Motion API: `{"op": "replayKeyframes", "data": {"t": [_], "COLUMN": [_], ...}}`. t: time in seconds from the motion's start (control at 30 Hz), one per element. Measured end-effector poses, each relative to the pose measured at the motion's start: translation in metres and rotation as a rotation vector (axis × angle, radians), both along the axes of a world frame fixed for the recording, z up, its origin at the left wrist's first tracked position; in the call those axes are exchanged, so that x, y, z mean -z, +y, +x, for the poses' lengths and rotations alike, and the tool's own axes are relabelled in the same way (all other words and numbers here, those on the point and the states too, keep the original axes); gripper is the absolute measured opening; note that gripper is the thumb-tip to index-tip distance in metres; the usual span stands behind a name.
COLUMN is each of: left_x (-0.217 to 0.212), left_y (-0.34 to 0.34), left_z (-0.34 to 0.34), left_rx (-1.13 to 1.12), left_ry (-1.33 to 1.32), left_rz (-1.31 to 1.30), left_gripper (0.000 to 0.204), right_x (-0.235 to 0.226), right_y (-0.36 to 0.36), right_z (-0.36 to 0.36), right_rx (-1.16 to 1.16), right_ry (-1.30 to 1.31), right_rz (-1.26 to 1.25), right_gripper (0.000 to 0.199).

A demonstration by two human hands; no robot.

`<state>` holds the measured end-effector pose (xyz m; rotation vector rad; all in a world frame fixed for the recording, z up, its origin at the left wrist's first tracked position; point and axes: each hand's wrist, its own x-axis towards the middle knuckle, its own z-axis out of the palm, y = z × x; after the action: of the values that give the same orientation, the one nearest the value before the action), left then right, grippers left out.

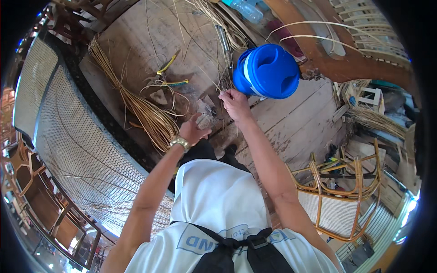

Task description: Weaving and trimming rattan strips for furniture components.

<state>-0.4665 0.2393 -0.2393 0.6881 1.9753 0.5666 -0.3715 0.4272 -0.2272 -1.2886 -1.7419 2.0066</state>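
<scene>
My right hand is pinched closed on the end of a thin cane strand, just left of a blue lidded jug. Lower and to the left, my left hand, with a watch at the wrist, has its thumb and fingers apart. Its fingertips are beside a crumpled clear plastic bag; whether they touch it I cannot tell. Yellow-handled pliers lie on the wooden floor beyond that hand. A bundle of brown cane strands stretches along the left of it.
A large woven cane panel in a dark frame runs down the left. At the right stand a rattan chair and a bundle of pale strips. A brown wooden frame crosses the upper right, near a plastic bottle.
</scene>
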Motion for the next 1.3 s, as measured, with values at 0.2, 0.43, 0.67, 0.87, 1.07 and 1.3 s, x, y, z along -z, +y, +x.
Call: {"op": "replayKeyframes", "data": {"t": [0.2, 0.43, 0.67, 0.87, 1.07, 1.3], "left_x": [0.055, 0.053, 0.016, 0.035, 0.103, 0.033], "left_y": [0.008, -0.017, 0.008, 0.061, 0.059, 0.063], "left_z": [0.033, 0.037, -0.002, -0.077, -0.178, -0.175], "left_rx": [0.041, 0.834, -0.491, -0.499, -0.822, -0.681], "left_ry": [0.29, 0.165, -0.432, -0.713, 0.001, 0.52], "left_rz": [-0.172, 0.148, 0.528, 0.253, 0.31, 0.257], "left_gripper": [0.062, 0.052, 0.051, 0.025, 0.032, 0.048], "right_x": [-0.006, 0.009, -0.006, 0.004, 0.01, 0.041], "right_y": [-0.009, -0.004, -0.02, -0.039, -0.047, -0.054], "right_z": [0.005, 0.005, 0.001, -0.009, 0.056, 0.065], "right_rx": [-0.006, -0.061, -0.022, -0.057, -0.306, -0.2], "right_ry": [-0.123, -0.125, -0.087, -0.073, -0.381, -0.409], "right_rz": [0.003, 0.063, -0.17, -0.315, 0.047, 0.14], "right_gripper": [0.02, 0.021, 0.019, 0.016, 0.022, 0.023]}}
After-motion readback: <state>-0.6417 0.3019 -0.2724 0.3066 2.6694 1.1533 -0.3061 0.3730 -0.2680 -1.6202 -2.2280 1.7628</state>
